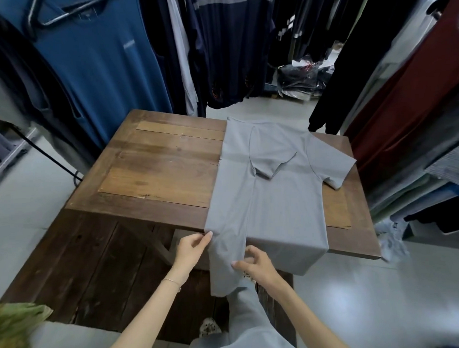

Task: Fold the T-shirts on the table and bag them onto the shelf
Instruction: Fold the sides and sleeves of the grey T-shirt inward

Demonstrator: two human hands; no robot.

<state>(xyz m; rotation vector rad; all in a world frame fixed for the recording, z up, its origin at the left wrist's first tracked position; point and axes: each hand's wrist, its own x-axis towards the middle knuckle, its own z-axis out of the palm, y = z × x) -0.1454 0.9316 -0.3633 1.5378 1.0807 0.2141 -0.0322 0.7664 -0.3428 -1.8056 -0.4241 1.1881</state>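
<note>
A grey T-shirt (pixel 278 182) lies on the right half of the wooden table (pixel 160 165). Its left side is folded inward, with one sleeve lying across the middle, and the other sleeve spreads to the right. The hem hangs over the table's near edge. My left hand (pixel 192 249) pinches the left corner of the hanging hem at the table's edge. My right hand (pixel 255 264) pinches the folded strip of hem a little lower and to the right. No bag or shelf is identifiable.
Hanging clothes surround the table: a blue shirt (pixel 102 66) at the back left, dark garments behind, a dark red one (pixel 413 102) at the right. Bagged clothes (pixel 300 77) lie on the floor beyond. A dark wooden bench (pixel 78 270) sits under the near left edge.
</note>
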